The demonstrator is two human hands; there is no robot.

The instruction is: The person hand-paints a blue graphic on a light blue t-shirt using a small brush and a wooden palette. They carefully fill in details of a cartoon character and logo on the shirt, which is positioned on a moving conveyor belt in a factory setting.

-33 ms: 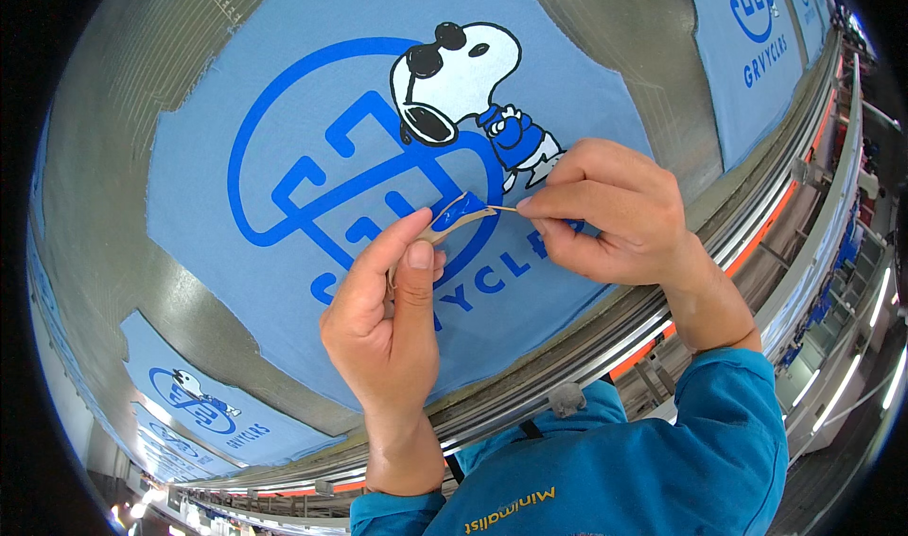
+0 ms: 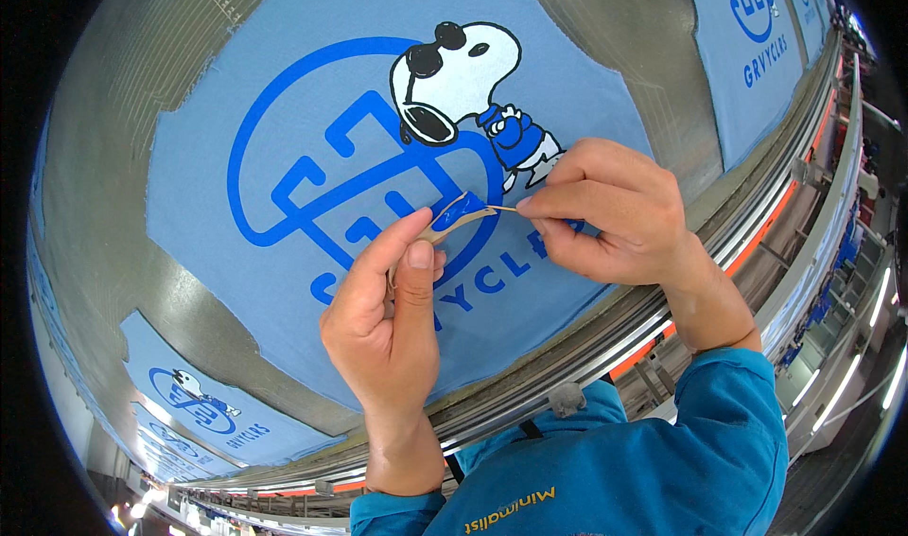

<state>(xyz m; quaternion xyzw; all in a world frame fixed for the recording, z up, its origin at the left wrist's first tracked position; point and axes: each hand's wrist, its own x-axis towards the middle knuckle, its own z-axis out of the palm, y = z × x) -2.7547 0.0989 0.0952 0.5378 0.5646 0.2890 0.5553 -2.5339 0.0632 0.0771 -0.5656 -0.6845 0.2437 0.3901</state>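
My left hand (image 2: pixel 388 318) is closed, pinching a folded tan scrap (image 2: pixel 437 231) between thumb and fingers. Glossy blue ink or paint (image 2: pixel 458 211) lies on the scrap. In a fingertip pinch, my right hand (image 2: pixel 615 210) holds a thin tan stick (image 2: pixel 505 209), its far end at the scrap's edge. Both hands are over a light blue cut fabric panel (image 2: pixel 227 139), which lies flat. Printed on it are a blue circular emblem (image 2: pixel 248 110) and a white cartoon dog in dark sunglasses (image 2: pixel 492 58); my hands hide part of the blue lettering.
Under the panel is a long grey table (image 2: pixel 104 186). Similar printed panels lie at the lower left (image 2: pixel 180 375) and upper right (image 2: pixel 747 82). A metal rail (image 2: pixel 530 399) runs along the near edge, carrying a small grey block (image 2: pixel 567 400), with an orange strip (image 2: pixel 653 351) below.
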